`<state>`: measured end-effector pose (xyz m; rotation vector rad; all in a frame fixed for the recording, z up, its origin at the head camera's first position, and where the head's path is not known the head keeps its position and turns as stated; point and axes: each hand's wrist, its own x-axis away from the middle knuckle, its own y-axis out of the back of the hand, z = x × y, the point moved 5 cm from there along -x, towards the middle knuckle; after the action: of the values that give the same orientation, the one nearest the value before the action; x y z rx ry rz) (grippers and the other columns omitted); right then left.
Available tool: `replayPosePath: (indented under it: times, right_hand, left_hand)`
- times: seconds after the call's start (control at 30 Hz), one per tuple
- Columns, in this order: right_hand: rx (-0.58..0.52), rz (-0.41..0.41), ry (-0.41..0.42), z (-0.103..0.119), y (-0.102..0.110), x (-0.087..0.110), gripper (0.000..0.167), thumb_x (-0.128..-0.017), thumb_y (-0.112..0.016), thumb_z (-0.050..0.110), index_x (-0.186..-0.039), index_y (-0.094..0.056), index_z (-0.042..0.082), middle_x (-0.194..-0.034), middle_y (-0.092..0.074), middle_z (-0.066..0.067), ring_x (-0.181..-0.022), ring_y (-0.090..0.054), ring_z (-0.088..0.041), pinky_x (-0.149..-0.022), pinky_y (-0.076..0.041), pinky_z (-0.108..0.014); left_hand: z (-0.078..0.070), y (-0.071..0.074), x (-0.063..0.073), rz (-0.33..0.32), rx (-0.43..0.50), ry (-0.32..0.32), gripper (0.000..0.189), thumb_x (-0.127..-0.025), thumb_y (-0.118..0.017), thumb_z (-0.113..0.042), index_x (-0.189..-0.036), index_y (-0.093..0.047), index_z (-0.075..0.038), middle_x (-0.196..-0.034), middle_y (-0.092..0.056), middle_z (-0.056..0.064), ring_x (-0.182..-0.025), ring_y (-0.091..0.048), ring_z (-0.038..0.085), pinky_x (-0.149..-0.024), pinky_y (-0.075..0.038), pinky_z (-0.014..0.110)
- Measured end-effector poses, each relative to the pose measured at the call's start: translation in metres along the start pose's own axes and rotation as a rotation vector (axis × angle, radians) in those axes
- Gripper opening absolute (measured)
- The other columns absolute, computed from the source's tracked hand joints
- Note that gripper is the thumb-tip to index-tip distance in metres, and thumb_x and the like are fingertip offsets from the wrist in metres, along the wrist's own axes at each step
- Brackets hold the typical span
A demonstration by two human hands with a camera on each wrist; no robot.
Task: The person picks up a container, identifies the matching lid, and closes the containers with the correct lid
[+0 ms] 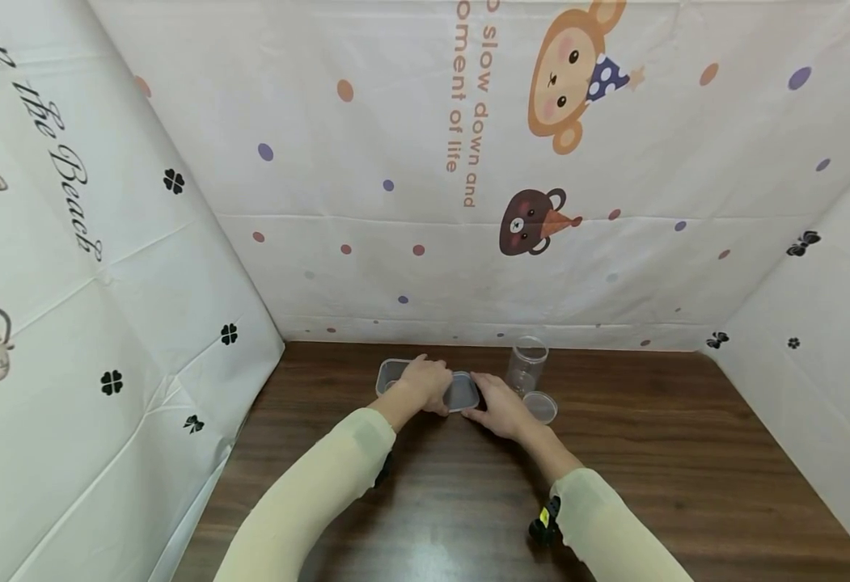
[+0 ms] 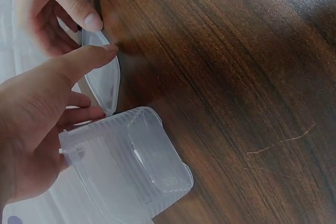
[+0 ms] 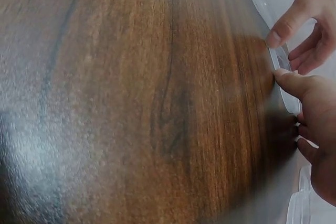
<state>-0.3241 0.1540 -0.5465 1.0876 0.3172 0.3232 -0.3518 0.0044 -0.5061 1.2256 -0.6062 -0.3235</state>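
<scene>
A clear rectangular plastic lid (image 1: 461,393) lies flat on the table between both hands. My left hand (image 1: 426,383) holds its left end, with the thumb at the near edge and fingers toward the far side. At the right end, my right hand (image 1: 501,404) grips the lid, thumb near and fingers beyond. In the left wrist view, a clear ribbed plastic box (image 2: 121,166) stands beside the left hand's fingers. Part of that box (image 1: 390,370) shows behind the left hand in the head view. The right wrist view shows both thumbs along the lid's edge (image 3: 287,100).
Just right of the right hand stands a clear cylindrical jar (image 1: 528,360). A round clear lid (image 1: 541,406) lies in front of it. The brown wooden table (image 1: 672,469) ends against a printed white cloth (image 1: 395,162) at the back and sides.
</scene>
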Motion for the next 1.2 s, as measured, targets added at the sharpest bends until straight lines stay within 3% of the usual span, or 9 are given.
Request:
replayPosePath:
  times: [0.23,0.7,0.9,1.2]
  right_hand:
    - [-0.010,-0.001,-0.013,-0.0003,-0.0006,0.0002,0.079,-0.096,-0.082,0.035,-0.156,-0.046,-0.003,-0.154,-0.051,-0.027,-0.143,-0.048,-0.044,-0.114,-0.044,-0.057]
    - [-0.045,-0.010,-0.026,-0.0031,-0.0019,0.0009,0.081,-0.095,-0.083,0.036,-0.155,-0.047,-0.004,-0.156,-0.049,-0.026,-0.143,-0.049,-0.043,-0.115,-0.044,-0.056]
    - [-0.074,-0.030,-0.030,-0.0030,-0.0019,0.0006,0.082,-0.094,-0.084,0.035,-0.156,-0.046,-0.005,-0.155,-0.050,-0.025,-0.142,-0.050,-0.043,-0.115,-0.044,-0.056]
    - [-0.124,-0.072,-0.050,-0.0051,-0.0006,0.0028,0.084,-0.093,-0.085,0.034,-0.157,-0.045,-0.002,-0.154,-0.053,-0.022,-0.140,-0.053,-0.041,-0.113,-0.046,-0.057]
  left_hand:
    - [-0.0012,-0.0017,-0.0039,-0.025,-0.020,-0.024,0.067,-0.087,-0.081,-0.062,-0.133,-0.073,-0.016,-0.133,-0.068,0.003,-0.118,-0.067,0.018,-0.111,-0.048,0.039]
    - [-0.0017,0.0007,-0.0041,-0.021,-0.008,-0.024,0.088,-0.084,-0.083,-0.064,-0.149,-0.057,-0.011,-0.142,-0.061,0.009,-0.131,-0.061,0.024,-0.117,-0.043,0.048]
    - [-0.0001,0.0027,-0.0020,-0.023,-0.029,-0.045,0.088,-0.086,-0.080,-0.066,-0.149,-0.055,-0.010,-0.142,-0.059,0.008,-0.132,-0.059,0.023,-0.115,-0.045,0.044]
    - [0.0030,0.0049,0.0011,-0.077,-0.069,-0.103,0.093,-0.088,-0.077,-0.065,-0.155,-0.046,-0.007,-0.144,-0.055,0.009,-0.131,-0.057,0.022,-0.113,-0.047,0.034]
